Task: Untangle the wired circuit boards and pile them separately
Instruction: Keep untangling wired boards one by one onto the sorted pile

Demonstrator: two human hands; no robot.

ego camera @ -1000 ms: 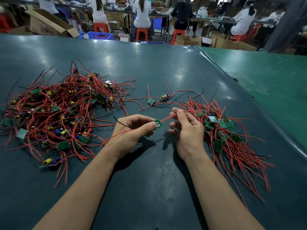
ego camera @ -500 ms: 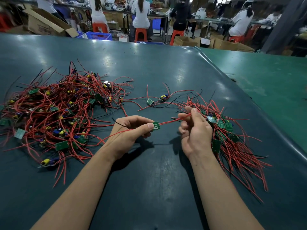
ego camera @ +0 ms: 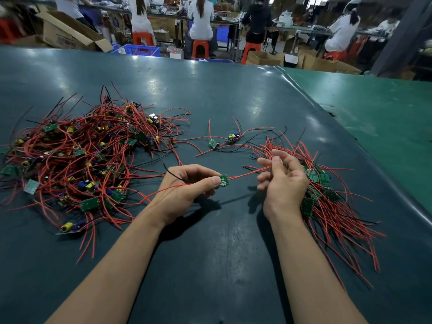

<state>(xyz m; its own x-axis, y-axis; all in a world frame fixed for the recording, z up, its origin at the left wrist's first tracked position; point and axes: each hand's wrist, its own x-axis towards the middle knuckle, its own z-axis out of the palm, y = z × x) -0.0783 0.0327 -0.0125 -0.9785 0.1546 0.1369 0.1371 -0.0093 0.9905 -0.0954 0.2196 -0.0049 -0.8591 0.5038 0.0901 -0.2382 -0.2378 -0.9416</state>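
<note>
Rightward along the red wire (ego camera: 247,173) the right hand (ego camera: 284,183) has slid, pinching it above the sorted pile (ego camera: 332,206). Left hand (ego camera: 187,187) pinches the board (ego camera: 223,180). Pulling harder could snag tangle (ego camera: 77,157) wires left of it, dragging boards across the desk (ego camera: 222,265).

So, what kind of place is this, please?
Most likely an electronics assembly workshop. A large tangled heap of wired circuit boards lies on a wide green-covered worktable, seated workers sit on stools at benches behind it, and cardboard boxes stand on the floor.
</note>
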